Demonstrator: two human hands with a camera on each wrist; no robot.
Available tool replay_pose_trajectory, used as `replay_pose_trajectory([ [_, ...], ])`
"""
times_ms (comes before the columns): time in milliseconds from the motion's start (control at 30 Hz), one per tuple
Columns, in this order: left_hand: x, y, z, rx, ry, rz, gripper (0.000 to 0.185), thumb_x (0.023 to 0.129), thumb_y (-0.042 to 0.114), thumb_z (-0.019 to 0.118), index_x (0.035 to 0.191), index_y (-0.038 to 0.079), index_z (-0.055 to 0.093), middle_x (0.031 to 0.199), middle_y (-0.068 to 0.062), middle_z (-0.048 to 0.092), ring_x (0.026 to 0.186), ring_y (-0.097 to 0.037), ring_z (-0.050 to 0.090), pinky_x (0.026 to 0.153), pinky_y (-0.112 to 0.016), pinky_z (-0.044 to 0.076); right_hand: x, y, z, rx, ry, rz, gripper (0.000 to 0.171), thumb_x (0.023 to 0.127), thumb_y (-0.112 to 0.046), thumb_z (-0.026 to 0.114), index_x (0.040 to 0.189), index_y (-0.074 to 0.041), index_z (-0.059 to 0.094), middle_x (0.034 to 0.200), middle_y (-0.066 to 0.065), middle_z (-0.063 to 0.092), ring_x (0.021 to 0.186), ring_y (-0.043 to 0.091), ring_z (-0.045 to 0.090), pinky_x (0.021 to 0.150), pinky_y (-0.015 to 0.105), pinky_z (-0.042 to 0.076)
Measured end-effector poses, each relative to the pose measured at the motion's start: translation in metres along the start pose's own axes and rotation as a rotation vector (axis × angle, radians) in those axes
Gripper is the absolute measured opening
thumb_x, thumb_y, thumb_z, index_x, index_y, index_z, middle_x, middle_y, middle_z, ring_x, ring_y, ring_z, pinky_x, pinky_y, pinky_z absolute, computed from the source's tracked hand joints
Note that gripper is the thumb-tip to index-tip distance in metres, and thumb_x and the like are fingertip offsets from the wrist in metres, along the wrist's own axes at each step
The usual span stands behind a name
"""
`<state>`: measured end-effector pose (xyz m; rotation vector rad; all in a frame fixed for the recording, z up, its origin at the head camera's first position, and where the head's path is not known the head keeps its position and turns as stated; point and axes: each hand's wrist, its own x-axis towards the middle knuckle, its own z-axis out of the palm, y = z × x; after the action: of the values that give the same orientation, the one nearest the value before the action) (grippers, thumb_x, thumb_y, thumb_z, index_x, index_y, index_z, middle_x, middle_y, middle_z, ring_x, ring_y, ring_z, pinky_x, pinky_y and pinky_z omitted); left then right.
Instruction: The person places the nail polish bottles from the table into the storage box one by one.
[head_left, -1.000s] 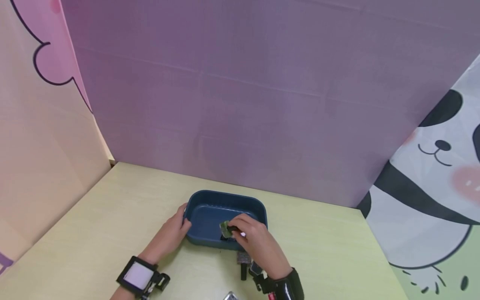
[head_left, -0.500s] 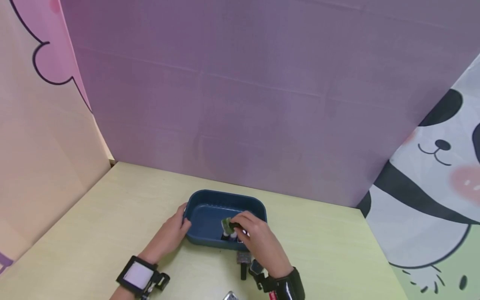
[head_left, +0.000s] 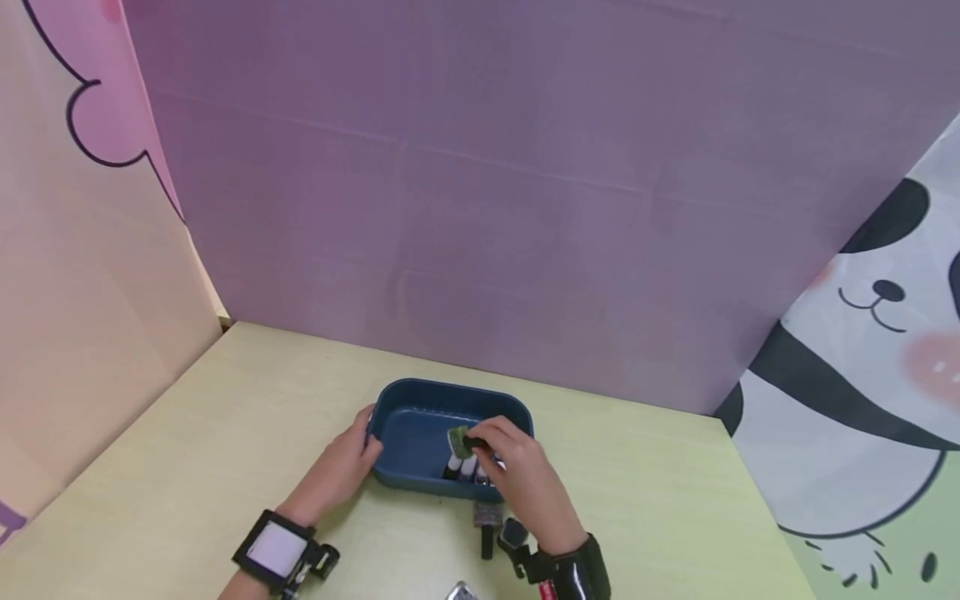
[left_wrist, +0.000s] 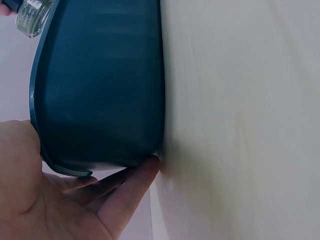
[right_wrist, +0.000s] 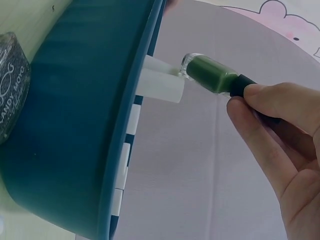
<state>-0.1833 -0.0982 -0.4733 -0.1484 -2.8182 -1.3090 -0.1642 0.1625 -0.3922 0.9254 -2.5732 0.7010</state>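
Observation:
A dark blue tub (head_left: 420, 429) stands on the pale yellow table (head_left: 225, 433). My left hand (head_left: 341, 467) rests against its left end, with straight fingers (left_wrist: 125, 187) lying along the tub (left_wrist: 100, 90) wall down to the table. My right hand (head_left: 517, 475) pinches the black cap of a small green nail polish bottle (head_left: 459, 439) and holds it tilted over the tub's near right part. From the right wrist, the green bottle (right_wrist: 210, 74) hangs above the rim of the tub (right_wrist: 75, 125). Several white-bodied bottles (head_left: 467, 467) lie inside.
A glittery dark bottle (head_left: 487, 517) lies on the table just in front of the tub, also seen as the glittery bottle (right_wrist: 12, 95) from the wrist. Another small item (head_left: 461, 592) sits at the near edge. Purple, pink and panda-print screens wall the table.
My right hand has carried the green bottle slightly up and farther over the tub, uncovering the white bottles below it. The left hand and the tub have stayed put.

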Motion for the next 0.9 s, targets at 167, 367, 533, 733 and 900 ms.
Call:
replay_pose_trajectory([
  [167, 0.000, -0.001, -0.001, -0.006, -0.016, -0.011, 0.059, 0.101, 0.013, 0.045, 0.154, -0.002, 0.024, 0.072, -0.003, 0.042, 0.064, -0.014, 0.044, 0.059, -0.029, 0.036, 0.000, 0.002, 0.001, -0.006, 0.021, -0.014, 0.029, 0.083, 0.001, 0.076, 0.108, -0.011, 0.071, 0.106, -0.003, 0.064, 0.091, 0.007, 0.065, 0.073, 0.016, 0.053],
  [367, 0.001, -0.002, -0.001, -0.003, -0.017, -0.011, 0.060, 0.100, 0.013, 0.045, 0.154, -0.001, 0.024, 0.072, -0.002, 0.043, 0.064, -0.014, 0.044, 0.059, -0.029, 0.036, 0.000, 0.004, 0.002, -0.031, 0.032, 0.004, 0.026, 0.084, -0.001, 0.076, 0.108, -0.012, 0.072, 0.106, -0.003, 0.065, 0.091, 0.007, 0.066, 0.074, 0.017, 0.054],
  [533, 0.001, -0.002, 0.000, -0.006, -0.016, -0.006, 0.059, 0.101, 0.014, 0.045, 0.154, -0.002, 0.024, 0.072, -0.003, 0.044, 0.064, -0.014, 0.045, 0.060, -0.029, 0.037, 0.000, 0.007, 0.001, -0.051, 0.065, 0.014, 0.025, 0.084, -0.002, 0.076, 0.107, -0.009, 0.072, 0.104, -0.002, 0.066, 0.091, 0.008, 0.067, 0.074, 0.019, 0.055],
  [733, 0.002, -0.002, -0.001, 0.000, -0.014, 0.002, 0.059, 0.101, 0.013, 0.045, 0.154, -0.002, 0.024, 0.075, -0.005, 0.047, 0.065, -0.015, 0.045, 0.061, -0.030, 0.038, 0.000, 0.010, 0.000, -0.037, 0.084, 0.023, 0.027, 0.082, 0.000, 0.077, 0.107, -0.010, 0.072, 0.104, -0.001, 0.066, 0.089, 0.008, 0.067, 0.073, 0.018, 0.055],
  [900, 0.002, -0.002, -0.001, 0.002, -0.008, 0.005, 0.059, 0.100, 0.013, 0.045, 0.154, -0.003, 0.024, 0.082, -0.008, 0.052, 0.068, -0.015, 0.046, 0.064, -0.031, 0.039, 0.000, 0.012, 0.000, -0.009, 0.097, 0.015, 0.028, 0.082, 0.003, 0.076, 0.108, -0.007, 0.072, 0.104, 0.001, 0.066, 0.090, 0.010, 0.068, 0.073, 0.021, 0.056],
])
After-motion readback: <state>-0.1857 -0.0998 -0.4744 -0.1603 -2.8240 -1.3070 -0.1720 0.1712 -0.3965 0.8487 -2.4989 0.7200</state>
